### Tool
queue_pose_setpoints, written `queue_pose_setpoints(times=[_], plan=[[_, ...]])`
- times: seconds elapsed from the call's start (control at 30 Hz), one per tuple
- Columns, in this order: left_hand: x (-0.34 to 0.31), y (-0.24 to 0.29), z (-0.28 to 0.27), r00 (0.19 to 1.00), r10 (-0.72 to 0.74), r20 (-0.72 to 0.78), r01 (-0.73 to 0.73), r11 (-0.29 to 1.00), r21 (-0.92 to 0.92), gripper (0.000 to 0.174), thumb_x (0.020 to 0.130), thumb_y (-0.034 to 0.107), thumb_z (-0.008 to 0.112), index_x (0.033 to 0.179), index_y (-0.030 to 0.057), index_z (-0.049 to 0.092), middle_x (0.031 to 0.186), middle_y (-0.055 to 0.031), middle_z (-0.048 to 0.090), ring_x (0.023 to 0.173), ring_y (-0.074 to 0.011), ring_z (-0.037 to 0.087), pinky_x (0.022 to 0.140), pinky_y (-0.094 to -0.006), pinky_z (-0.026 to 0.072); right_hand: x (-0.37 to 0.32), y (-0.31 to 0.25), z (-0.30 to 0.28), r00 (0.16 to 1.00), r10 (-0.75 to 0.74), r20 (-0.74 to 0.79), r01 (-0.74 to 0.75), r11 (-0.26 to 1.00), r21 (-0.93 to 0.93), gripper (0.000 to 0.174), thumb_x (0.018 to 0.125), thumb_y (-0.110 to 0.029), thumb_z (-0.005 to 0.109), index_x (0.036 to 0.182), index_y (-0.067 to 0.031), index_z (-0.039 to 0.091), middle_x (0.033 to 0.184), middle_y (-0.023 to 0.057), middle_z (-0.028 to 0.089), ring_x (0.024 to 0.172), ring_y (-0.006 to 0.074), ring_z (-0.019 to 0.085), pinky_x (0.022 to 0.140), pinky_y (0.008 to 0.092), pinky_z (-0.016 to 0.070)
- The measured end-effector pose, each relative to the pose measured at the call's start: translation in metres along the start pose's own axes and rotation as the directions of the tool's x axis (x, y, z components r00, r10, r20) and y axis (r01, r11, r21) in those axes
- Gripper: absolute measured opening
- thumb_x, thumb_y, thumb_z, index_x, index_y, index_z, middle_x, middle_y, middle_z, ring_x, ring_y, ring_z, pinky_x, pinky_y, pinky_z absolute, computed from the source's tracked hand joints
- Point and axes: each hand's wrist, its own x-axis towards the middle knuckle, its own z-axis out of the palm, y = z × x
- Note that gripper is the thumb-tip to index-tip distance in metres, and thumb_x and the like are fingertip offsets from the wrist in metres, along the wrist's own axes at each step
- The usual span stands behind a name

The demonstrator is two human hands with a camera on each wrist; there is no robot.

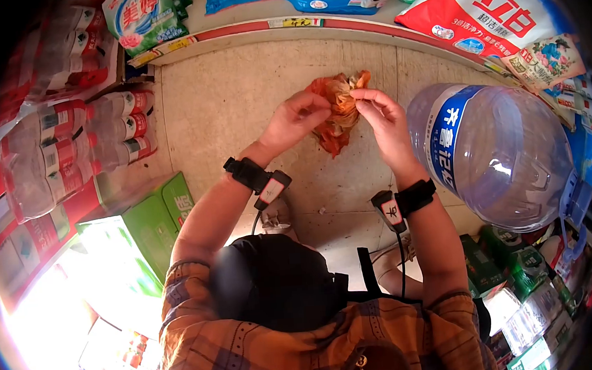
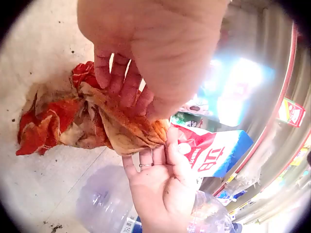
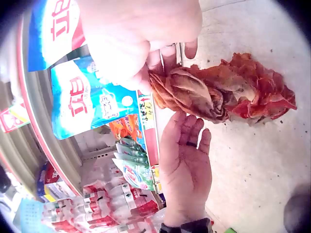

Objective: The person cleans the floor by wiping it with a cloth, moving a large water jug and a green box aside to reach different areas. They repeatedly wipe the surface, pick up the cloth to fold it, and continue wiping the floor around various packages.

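Note:
A crumpled, stained red-orange and tan cloth (image 1: 336,118) hangs bunched between the two hands, over the pale floor. My right hand (image 1: 386,128) pinches its gathered upper end between thumb and fingers; in the right wrist view this hand (image 3: 146,39) is at the top, the cloth (image 3: 233,94) trailing away from it. My left hand (image 1: 296,124) is beside the cloth, fingers loosely bent and apart; in the right wrist view its palm (image 3: 187,167) faces up with fingertips close to the fabric. Whether they touch the cloth, I cannot tell.
A large clear water bottle (image 1: 497,152) lies at the right. Detergent bags (image 1: 482,11) fill the shelf ahead, behind a raised edge (image 1: 233,36). Packs of bottles (image 1: 47,159) and a green box (image 1: 153,224) stand at the left. The person's shoes are below the hands.

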Motion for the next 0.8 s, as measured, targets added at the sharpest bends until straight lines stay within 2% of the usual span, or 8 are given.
queue_pose_setpoints(times=[0.07, 0.2, 0.27, 0.4, 0.5, 0.57, 0.67, 0.8], plan=[[0.0, 0.006, 0.006, 0.972, 0.177, -0.153, -0.155, 0.978, 0.141, 0.019, 0.091, 0.009, 0.066, 0.109, 0.0041, 0.065, 0.1, -0.0007, 0.066, 0.092, -0.0094, 0.06, 0.083, -0.0255, 0.0479, -0.001, 0.0, -0.001, 1.0, 0.0, -0.002, 0.0, 1.0, 0.013, 0.021, 0.094, -0.005, 0.06, 0.114, -0.0003, 0.064, 0.102, 0.0008, 0.067, 0.091, 0.0041, 0.058, 0.078, 0.0186, 0.044], [0.0, 0.014, 0.008, 0.989, 0.068, -0.129, -0.062, 0.997, 0.05, 0.015, 0.091, 0.009, 0.067, 0.104, 0.0037, 0.065, 0.097, -0.0004, 0.064, 0.091, -0.0094, 0.059, 0.082, -0.0255, 0.0477, -0.005, -0.007, 0.005, 0.999, -0.051, 0.013, 0.05, 0.999, 0.012, 0.02, 0.094, -0.003, 0.059, 0.112, -0.0001, 0.065, 0.104, 0.0009, 0.066, 0.093, 0.0051, 0.058, 0.081, 0.0193, 0.0443], [0.001, 0.009, 0.003, 1.0, -0.003, 0.025, -0.002, 0.983, 0.185, 0.012, 0.09, 0.008, 0.068, 0.099, 0.0035, 0.063, 0.096, -0.0001, 0.063, 0.09, -0.0091, 0.059, 0.083, -0.0254, 0.0473, -0.006, -0.012, 0.009, 0.996, -0.092, 0.024, 0.09, 0.995, 0.045, 0.019, 0.094, -0.003, 0.059, 0.112, -0.0001, 0.065, 0.104, 0.0007, 0.066, 0.093, 0.0053, 0.058, 0.082, 0.0193, 0.0442], [-0.007, 0.01, 0.005, 0.999, 0.003, -0.044, 0.0, 0.997, 0.072, 0.012, 0.088, 0.006, 0.069, 0.097, 0.0036, 0.062, 0.093, 0.0002, 0.062, 0.089, -0.0088, 0.058, 0.083, -0.0253, 0.0472, -0.004, -0.012, 0.006, 0.993, -0.106, -0.059, 0.113, 0.983, 0.147, 0.018, 0.092, -0.001, 0.061, 0.11, -0.0019, 0.065, 0.103, 0.0009, 0.066, 0.095, 0.0068, 0.058, 0.086, 0.0218, 0.0441], [-0.015, 0.007, 0.001, 0.988, 0.155, -0.009, -0.151, 0.974, 0.166, 0.012, 0.087, 0.005, 0.07, 0.096, 0.004, 0.062, 0.091, 0.0008, 0.062, 0.086, -0.0088, 0.058, 0.083, -0.0249, 0.0472, -0.001, 0.003, -0.01, 0.99, -0.051, -0.13, 0.093, 0.934, 0.346, 0.02, 0.09, 0.001, 0.062, 0.109, -0.005, 0.066, 0.105, 0.0022, 0.066, 0.099, 0.0106, 0.06, 0.088, 0.0259, 0.045], [-0.022, 0.013, 0.004, 0.999, 0.041, -0.003, -0.041, 0.999, -0.025, 0.008, 0.089, 0.005, 0.068, 0.095, 0.0036, 0.061, 0.089, 0.0017, 0.061, 0.086, -0.0084, 0.057, 0.083, -0.0246, 0.0471, -0.002, 0.004, -0.014, 0.984, 0.078, -0.16, 0.022, 0.839, 0.544, 0.02, 0.091, 0.0, 0.062, 0.108, -0.0068, 0.066, 0.106, 0.0022, 0.066, 0.1, 0.0126, 0.06, 0.087, 0.0279, 0.0457], [-0.019, 0.004, 0.0, 1.0, 0.004, -0.007, -0.006, 0.951, -0.309, 0.006, 0.092, 0.005, 0.065, 0.096, 0.0027, 0.062, 0.09, 0.0022, 0.061, 0.087, -0.0076, 0.057, 0.082, -0.0241, 0.0469, -0.003, 0.005, -0.016, 0.981, 0.139, -0.136, -0.036, 0.816, 0.577, 0.02, 0.091, -0.002, 0.062, 0.11, -0.0082, 0.066, 0.107, 0.0009, 0.066, 0.1, 0.0128, 0.06, 0.087, 0.031, 0.0456], [-0.016, 0.008, -0.005, 0.996, -0.035, -0.078, 0.008, 0.948, -0.317, 0.008, 0.093, 0.005, 0.063, 0.1, 0.0017, 0.062, 0.09, 0.0024, 0.062, 0.088, -0.0076, 0.058, 0.082, -0.0235, 0.0467, -0.004, -0.002, -0.013, 0.977, 0.173, -0.126, -0.077, 0.832, 0.549, 0.025, 0.091, -0.003, 0.062, 0.115, -0.0086, 0.066, 0.109, 0.0008, 0.065, 0.1, 0.012, 0.06, 0.087, 0.0313, 0.0451]])
